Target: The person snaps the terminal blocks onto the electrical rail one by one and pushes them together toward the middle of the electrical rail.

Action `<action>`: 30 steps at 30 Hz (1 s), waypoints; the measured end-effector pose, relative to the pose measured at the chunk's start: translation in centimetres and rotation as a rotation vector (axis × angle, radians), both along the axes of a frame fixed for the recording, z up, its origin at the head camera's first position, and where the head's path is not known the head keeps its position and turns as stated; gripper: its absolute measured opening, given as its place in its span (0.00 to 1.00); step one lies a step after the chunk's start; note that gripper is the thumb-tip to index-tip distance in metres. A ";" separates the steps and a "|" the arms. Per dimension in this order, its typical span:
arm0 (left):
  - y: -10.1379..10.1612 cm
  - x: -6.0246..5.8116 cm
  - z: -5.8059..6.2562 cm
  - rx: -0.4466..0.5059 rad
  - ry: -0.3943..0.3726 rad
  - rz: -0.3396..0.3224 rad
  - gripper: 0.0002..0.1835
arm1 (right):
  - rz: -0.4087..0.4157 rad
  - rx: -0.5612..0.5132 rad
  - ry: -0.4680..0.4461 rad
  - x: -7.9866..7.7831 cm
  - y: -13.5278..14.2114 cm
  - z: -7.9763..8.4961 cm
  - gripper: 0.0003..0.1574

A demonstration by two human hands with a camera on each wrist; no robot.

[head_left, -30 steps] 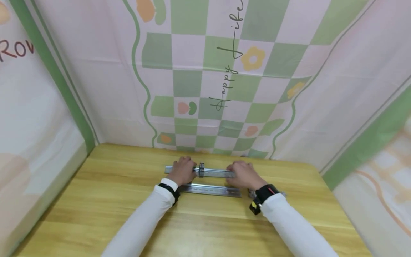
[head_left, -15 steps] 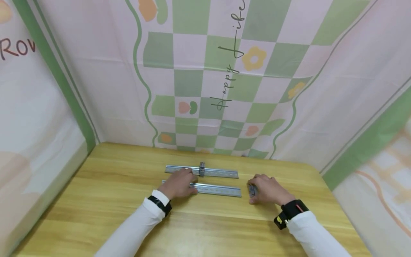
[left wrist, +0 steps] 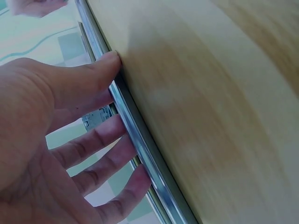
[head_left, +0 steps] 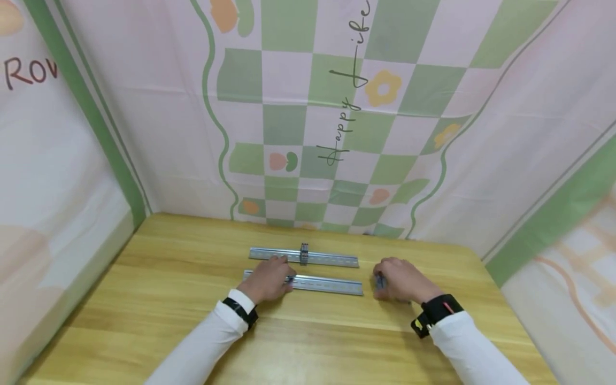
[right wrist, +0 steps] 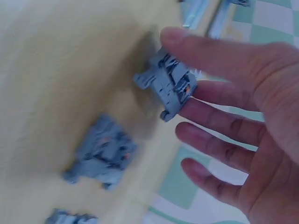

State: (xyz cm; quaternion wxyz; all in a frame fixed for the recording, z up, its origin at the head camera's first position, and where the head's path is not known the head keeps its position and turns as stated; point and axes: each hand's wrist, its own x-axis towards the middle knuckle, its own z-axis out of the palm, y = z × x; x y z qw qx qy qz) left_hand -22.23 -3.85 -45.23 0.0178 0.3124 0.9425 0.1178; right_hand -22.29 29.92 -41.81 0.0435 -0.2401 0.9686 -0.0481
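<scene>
My left hand (head_left: pixel 268 279) grips the nearer slotted metal DIN rail (head_left: pixel 329 285), which lies on the table. In the left wrist view the thumb is on one edge of this rail (left wrist: pixel 135 126) and the fingers are along the other. Right of the rails, my right hand (head_left: pixel 404 280) pinches a grey terminal block (right wrist: pixel 172 84) between thumb and forefinger, while its other fingers stay spread. Behind the nearer rail, a second DIN rail (head_left: pixel 334 260) carries a small stack of grey terminal blocks (head_left: pixel 304 254) around its middle.
Below the right hand, a loose terminal block (right wrist: pixel 103 151) lies on the wooden table (head_left: pixel 308 342), with part of another block (right wrist: pixel 70 218) at the frame's bottom edge. A patterned cloth (head_left: pixel 284 125) hangs behind the table's far edge.
Both hands have left the farther rail. The left came toward me onto the nearer rail; the right moved rightward to the loose terminal blocks and picked one up.
</scene>
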 end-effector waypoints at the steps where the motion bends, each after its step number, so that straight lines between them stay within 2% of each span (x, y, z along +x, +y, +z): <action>1: 0.0 0.0 0.0 0.001 -0.001 0.005 0.15 | -0.014 -0.020 -0.004 0.0 -0.3 0.3 0.29; 4: 0.0 0.0 -0.1 -0.002 0.002 0.014 0.16 | -0.035 -0.129 -0.035 0.0 -1.9 0.9 0.36; 6: 0.0 0.0 -0.1 -0.003 0.007 0.018 0.16 | -0.019 -0.224 -0.055 -0.1 -3.2 1.1 0.38; 11: 0.2 0.0 -0.1 -0.001 0.000 0.025 0.16 | 0.074 -0.442 -0.130 -0.5 -6.6 0.6 0.33; 16: 0.2 -0.1 0.0 0.001 -0.009 0.028 0.16 | 0.093 -0.588 -0.234 -1.3 -9.6 -0.6 0.30; 21: 0.2 -0.4 -0.3 0.000 0.011 0.012 0.15 | 0.075 -0.642 -0.281 -2.0 -11.7 -1.3 0.28; 30: 0.0 -0.4 -0.2 0.010 0.004 0.018 0.15 | 0.091 -0.581 -0.306 -2.5 -13.0 -2.3 0.28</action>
